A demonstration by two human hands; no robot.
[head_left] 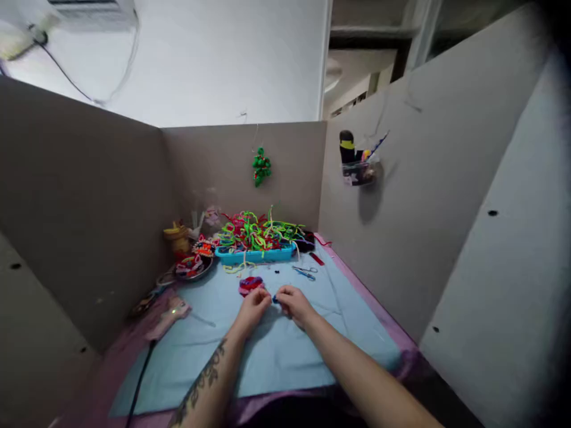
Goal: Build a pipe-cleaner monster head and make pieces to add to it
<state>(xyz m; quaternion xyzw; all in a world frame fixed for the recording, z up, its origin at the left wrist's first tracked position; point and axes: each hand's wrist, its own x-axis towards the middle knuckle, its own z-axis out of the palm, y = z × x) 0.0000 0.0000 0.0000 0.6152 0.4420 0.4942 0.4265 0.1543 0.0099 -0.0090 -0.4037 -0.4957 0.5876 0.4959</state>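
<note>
My right hand [293, 303] pinches a small dark blue piece [275, 299] between thumb and fingertips, low over the middle of the cloth. It is too small to tell its kind. Close beside it, my left hand [255, 307] has thumb and fingers pressed together; whether anything is between them is hidden. Just behind the left hand lies a rounded piece of red, pink and purple fuzzy strands [250, 283]. Scissors [305, 273] with blue on them lie farther back to the right, and a tiny black bit [277, 271] rests beyond the hands.
A blue basket [254, 257] heaped with colourful pipe cleaners [256, 232] stands at the back. Left of it are a metal bowl [198, 274] and a yellow container [177, 239]. A pink device [168, 318] with a black cable lies left. Grey partitions [285, 178] enclose the table.
</note>
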